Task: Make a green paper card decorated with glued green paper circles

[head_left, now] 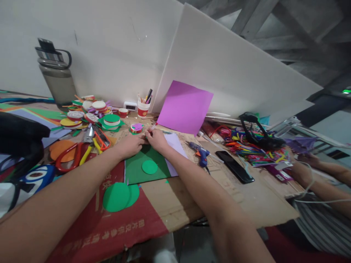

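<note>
My left hand (131, 144) and my right hand (156, 138) meet at the far edge of a dark green sheet (137, 171). The fingers of both are curled close together; what they hold, if anything, is too small to make out. A bright green paper circle (149, 167) lies on the sheet, and a lavender sheet (177, 146) shows beside my right wrist. Just beyond my left hand sits a small round piece with a purple paper shape (136, 127) on top. Larger green paper rounds (120, 197) lie nearer to me on the red cardboard.
Red-handled scissors (70, 157), pliers and stacked paper rounds (99, 106) are at left, near a bottle (57, 76). A glue gun (202, 155), a black phone (234, 167) and colourful strips (252, 148) lie right. Another person's arms (318, 179) are at far right.
</note>
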A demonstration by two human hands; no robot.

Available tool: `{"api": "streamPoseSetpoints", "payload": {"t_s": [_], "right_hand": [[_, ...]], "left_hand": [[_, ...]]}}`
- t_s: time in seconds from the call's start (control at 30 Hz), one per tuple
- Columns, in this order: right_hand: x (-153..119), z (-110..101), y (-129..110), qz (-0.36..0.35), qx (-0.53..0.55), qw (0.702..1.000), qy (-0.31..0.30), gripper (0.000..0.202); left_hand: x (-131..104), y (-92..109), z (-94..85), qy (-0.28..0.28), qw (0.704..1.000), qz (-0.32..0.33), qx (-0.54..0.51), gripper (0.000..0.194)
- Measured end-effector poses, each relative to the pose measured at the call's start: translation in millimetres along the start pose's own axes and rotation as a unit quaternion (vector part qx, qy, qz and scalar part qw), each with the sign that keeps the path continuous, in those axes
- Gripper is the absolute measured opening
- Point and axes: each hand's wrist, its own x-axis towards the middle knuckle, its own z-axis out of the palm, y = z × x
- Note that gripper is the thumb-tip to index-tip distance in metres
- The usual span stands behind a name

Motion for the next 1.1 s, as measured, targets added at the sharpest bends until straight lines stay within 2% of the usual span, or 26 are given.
{"api": "streamPoseSetpoints", "payload": {"t_s": [0.23, 0.4, 0.6, 1.1], "right_hand": [[-10.5, -22.9, 10.8, 0.049, 0.082, 0.993, 0.064, 0.023], [-34.5, -37.2, 20.5, 0.080, 0.068, 0.993, 0.051, 0.026], [-48.8, -36.0, 19.0, 0.088, 0.007, 0.995, 0.040, 0.028], [-52.6, -34.0, 6.6, 0.064, -0.065, 0.996, 0.010, 0.030]], "left_hand": [[0.6, -0.2, -2.9, -0.007, 0.999, 0.030, -0.041, 0.050], [0.4, 0.9, -4.2, -0.005, 0.999, 0.022, -0.034, 0.049], [0.4, 1.8, -4.8, -0.001, 0.999, 0.027, -0.023, 0.050], [2.8, -3.3, 2.0, -0.002, 0.999, 0.022, -0.031, 0.049]]}}
